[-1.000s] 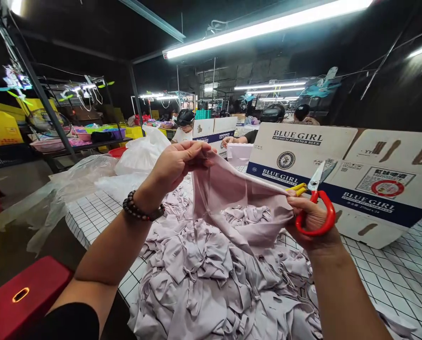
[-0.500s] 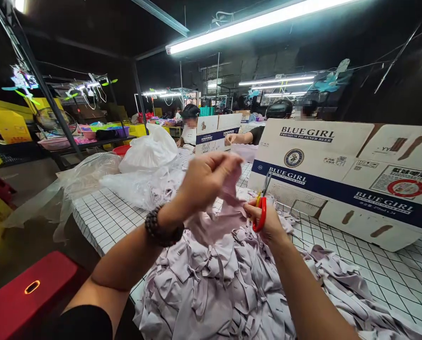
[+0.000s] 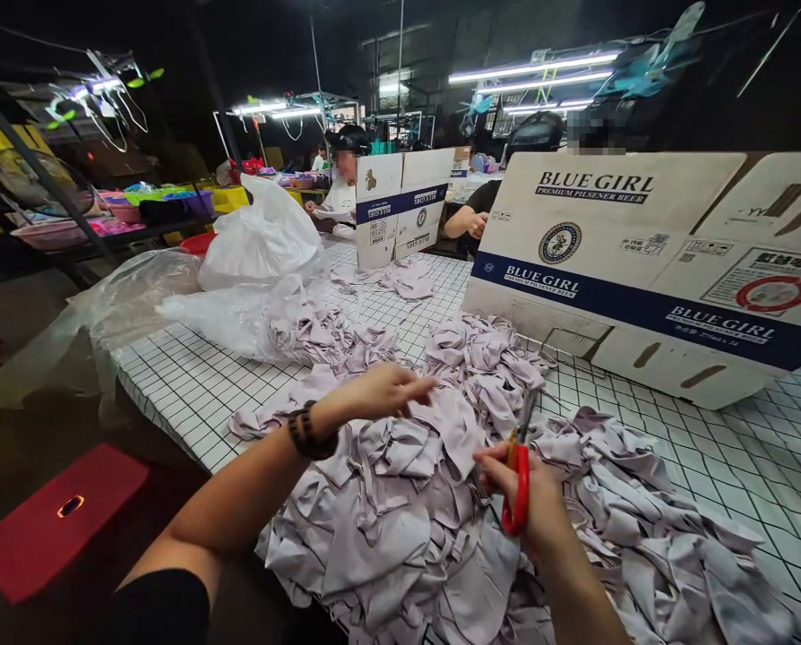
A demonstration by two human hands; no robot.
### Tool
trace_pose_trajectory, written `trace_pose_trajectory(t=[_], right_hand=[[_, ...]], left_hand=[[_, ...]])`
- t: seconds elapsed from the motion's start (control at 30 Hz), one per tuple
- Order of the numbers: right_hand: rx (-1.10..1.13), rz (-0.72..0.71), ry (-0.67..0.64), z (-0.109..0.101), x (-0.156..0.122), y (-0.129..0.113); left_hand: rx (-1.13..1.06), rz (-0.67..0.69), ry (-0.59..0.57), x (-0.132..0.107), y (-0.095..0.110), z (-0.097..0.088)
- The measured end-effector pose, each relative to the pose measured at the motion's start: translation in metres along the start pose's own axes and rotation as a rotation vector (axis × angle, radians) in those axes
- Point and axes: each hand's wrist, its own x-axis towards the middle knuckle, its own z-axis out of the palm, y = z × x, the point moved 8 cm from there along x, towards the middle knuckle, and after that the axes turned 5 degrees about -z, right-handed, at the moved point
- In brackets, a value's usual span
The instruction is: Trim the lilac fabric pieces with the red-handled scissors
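Note:
A large heap of pale lilac fabric pieces (image 3: 387,528) lies in front of me on the table. My left hand (image 3: 391,391) is above the far part of this heap, fingers stretched out, with nothing seen in it. A dark bead bracelet (image 3: 312,432) circles that wrist. In my right hand (image 3: 525,488) are scissors (image 3: 520,475) with red and yellow handles, blades pointing up and away. Thumb and forefinger of that hand come close together over the cloth; whether they pinch any fabric I cannot tell.
Standing cardboard panels (image 3: 608,260) screen the far right, and a smaller carton (image 3: 400,206) stands further back. Plastic bags (image 3: 259,237) and more cloth lie at the left on the checked tablecloth (image 3: 172,376). A red stool (image 3: 64,520) is lower left. Other people sit across the table.
The fabric piece that was held up between my hands is no longer in my left hand, which has lowered and opened. My right hand has moved down slightly with the scissors. The view has tilted down.

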Motion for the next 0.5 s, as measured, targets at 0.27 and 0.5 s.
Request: trace_pose_trajectory(t=[0.27,0.5], right_hand=[[-0.021,0.133,-0.237,0.066,0.000,0.000],[-0.084,0.102,-0.273,0.093,0.019,-0.010]], left_hand=[[0.071,-0.293,0.317,-0.040,-0.088,-0.006],[-0.226,-0.240,0.401,-0.061,-0.066,0.023]])
